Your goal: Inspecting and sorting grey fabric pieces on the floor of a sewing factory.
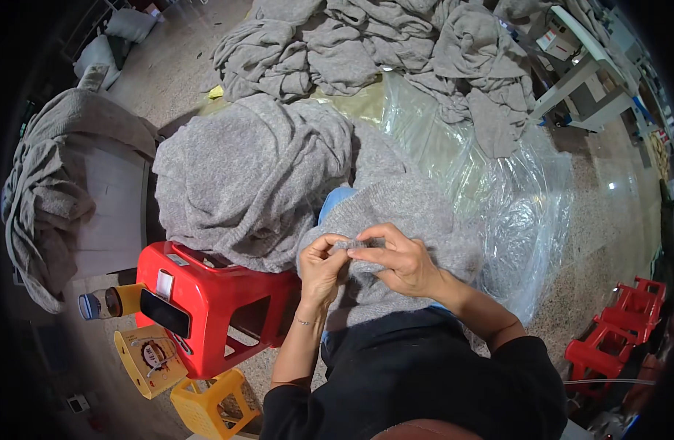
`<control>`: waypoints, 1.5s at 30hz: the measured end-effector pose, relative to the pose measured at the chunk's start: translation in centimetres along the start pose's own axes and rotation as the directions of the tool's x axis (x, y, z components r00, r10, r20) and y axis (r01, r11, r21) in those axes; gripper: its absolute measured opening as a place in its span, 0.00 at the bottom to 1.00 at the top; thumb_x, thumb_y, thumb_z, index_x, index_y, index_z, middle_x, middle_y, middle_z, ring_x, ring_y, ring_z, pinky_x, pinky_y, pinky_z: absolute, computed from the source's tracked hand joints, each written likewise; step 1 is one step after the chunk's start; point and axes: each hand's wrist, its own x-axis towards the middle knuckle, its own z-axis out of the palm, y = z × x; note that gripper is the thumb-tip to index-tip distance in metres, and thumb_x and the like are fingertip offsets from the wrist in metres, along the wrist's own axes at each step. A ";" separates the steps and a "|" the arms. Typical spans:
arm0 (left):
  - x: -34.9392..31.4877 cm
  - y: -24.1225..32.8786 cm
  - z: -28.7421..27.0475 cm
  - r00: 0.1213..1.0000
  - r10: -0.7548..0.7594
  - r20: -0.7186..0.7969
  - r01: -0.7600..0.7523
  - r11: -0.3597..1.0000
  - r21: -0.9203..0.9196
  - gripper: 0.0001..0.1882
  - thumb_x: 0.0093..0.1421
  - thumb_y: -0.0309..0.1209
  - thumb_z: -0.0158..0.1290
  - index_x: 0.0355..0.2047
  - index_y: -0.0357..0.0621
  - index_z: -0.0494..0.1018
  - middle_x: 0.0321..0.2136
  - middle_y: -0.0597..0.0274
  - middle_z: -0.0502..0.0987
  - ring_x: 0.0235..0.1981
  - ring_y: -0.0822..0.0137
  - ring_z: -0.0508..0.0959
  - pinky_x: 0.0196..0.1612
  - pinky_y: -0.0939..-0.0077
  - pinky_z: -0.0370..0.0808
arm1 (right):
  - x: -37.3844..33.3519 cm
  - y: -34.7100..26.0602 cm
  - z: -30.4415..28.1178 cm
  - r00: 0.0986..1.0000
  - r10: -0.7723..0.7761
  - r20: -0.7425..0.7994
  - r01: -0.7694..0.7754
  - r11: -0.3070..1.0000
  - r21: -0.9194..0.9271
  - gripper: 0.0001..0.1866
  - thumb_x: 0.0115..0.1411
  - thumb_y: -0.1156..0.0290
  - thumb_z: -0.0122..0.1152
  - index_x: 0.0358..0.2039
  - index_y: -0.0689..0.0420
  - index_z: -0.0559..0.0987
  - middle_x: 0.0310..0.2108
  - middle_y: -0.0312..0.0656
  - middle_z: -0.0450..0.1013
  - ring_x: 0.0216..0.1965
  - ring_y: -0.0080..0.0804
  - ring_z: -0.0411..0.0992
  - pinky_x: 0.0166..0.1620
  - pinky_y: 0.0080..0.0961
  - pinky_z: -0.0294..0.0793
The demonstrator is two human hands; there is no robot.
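Across my lap lies a grey knitted garment (403, 209). My left hand (322, 270) pinches a small raised fold of its edge between thumb and forefinger. From the other side my right hand (401, 262) grips the same bit of knit, its fingertips nearly meeting those of the left. Whether a small tool sits between the fingers is too small to tell. Beyond my left hand a big bundle of grey knitwear (234, 172) rests on and behind a red plastic stool (197, 293).
A phone (165, 314) lies on the red stool; beside it are a bottle (102, 302), a yellow paper bag (150, 359) and a yellow stool (212, 403). Clear plastic sheeting (524, 220) and heaped knitwear (337, 51) cover the floor ahead. Red stools (608, 337) stand at right.
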 end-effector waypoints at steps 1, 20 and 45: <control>-0.1 -0.3 0.2 0.999 0.028 -0.015 -0.028 1.000 0.014 0.07 0.59 0.16 0.55 0.36 0.38 0.79 0.20 0.76 0.73 0.17 0.88 0.66 0.19 0.88 0.57 | 0.1 0.1 0.1 1.000 -0.030 -0.007 0.030 0.999 0.033 0.25 0.45 0.85 0.64 0.46 0.54 0.83 0.47 0.41 0.76 0.31 0.35 0.79 0.31 0.28 0.78; 0.7 -1.1 1.1 0.980 -0.160 -0.119 0.135 0.971 -0.197 0.06 0.55 0.14 0.58 0.32 0.35 0.79 0.28 0.65 0.81 0.26 0.80 0.76 0.30 0.86 0.71 | -1.0 -0.3 1.0 0.926 -0.245 -0.288 0.171 0.951 -0.258 0.19 0.45 0.82 0.66 0.41 0.56 0.84 0.33 0.36 0.76 0.28 0.32 0.77 0.29 0.27 0.78; -1.6 -0.8 0.1 0.969 0.239 0.066 -0.248 0.949 0.194 0.07 0.59 0.17 0.61 0.38 0.35 0.78 0.30 0.70 0.78 0.31 0.83 0.73 0.33 0.86 0.69 | 0.5 0.2 -0.8 0.984 0.042 0.175 -0.039 0.999 -0.023 0.10 0.53 0.75 0.62 0.36 0.61 0.75 0.24 0.51 0.74 0.25 0.54 0.75 0.29 0.42 0.73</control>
